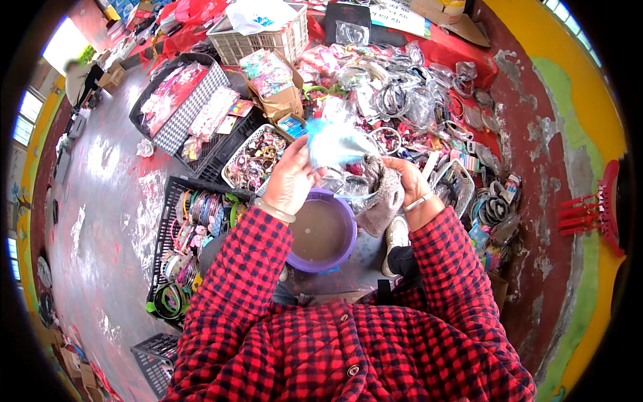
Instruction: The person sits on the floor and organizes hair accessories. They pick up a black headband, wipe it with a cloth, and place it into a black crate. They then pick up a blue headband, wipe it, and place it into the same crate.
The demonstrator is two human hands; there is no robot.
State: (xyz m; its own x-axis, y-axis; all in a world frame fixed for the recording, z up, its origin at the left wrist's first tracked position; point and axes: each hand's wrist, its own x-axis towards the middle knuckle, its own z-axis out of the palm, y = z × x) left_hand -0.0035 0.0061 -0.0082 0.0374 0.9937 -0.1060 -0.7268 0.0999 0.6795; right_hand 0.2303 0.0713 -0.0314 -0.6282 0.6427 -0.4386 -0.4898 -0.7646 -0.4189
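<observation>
In front of me my left hand is closed on the edge of a light blue fluffy headband, whose bright fluff is washed out by glare. My right hand grips a grey-brown cloth that hangs down from the fingers. The cloth lies against the headband's right side; whether those fingers also pinch the band is hidden. Below both hands stands a round purple basin of murky, brownish water.
A black crate of hair bands stands at left. Beyond it sit a white basket of small accessories and a checked box. Bagged headbands pile up ahead, and a small white basket stands at right.
</observation>
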